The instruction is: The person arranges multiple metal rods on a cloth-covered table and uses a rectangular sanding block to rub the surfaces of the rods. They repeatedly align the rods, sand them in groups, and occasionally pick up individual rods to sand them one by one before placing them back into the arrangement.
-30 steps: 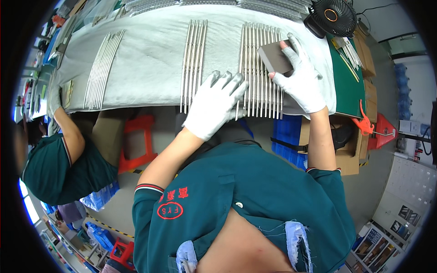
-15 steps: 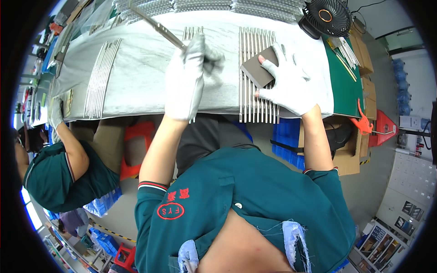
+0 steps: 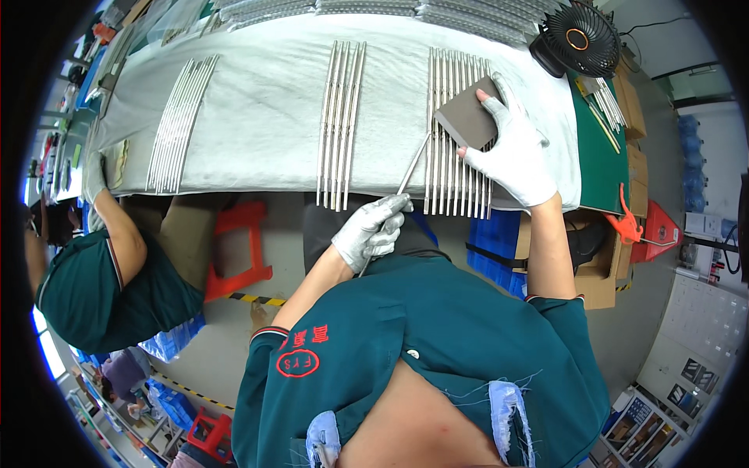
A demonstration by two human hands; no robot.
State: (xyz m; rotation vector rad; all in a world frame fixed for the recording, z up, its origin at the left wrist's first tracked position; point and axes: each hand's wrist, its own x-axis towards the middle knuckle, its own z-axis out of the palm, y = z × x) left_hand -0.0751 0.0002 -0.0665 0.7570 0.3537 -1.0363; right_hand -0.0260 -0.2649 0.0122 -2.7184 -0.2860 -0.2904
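My left hand (image 3: 373, 228), in a pale glove, is closed round a thin metal rod (image 3: 413, 165) just off the table's near edge. The rod slants up and right, its far end beside a row of metal rods (image 3: 438, 183). On that row lies a grey-brown flat block (image 3: 468, 117), tilted, probably a sanding block. My right hand (image 3: 521, 156), gloved with bare thumb and fingertip showing, grips the block by its right side. A smaller set of rods (image 3: 340, 125) lies left of the row, side by side.
A white cloth (image 3: 257, 117) covers the table. Further left lies another bundle of thin rods (image 3: 181, 125). A black fan (image 3: 579, 39) stands at the far right. Clear ribbed packaging (image 3: 484, 22) lines the back. A co-worker's gloved hand (image 3: 95, 178) rests at the far left.
My left hand has come down toward me from over the middle rods, turning its rod to the right. The middle rods now show fully. My right hand keeps the block on the row.
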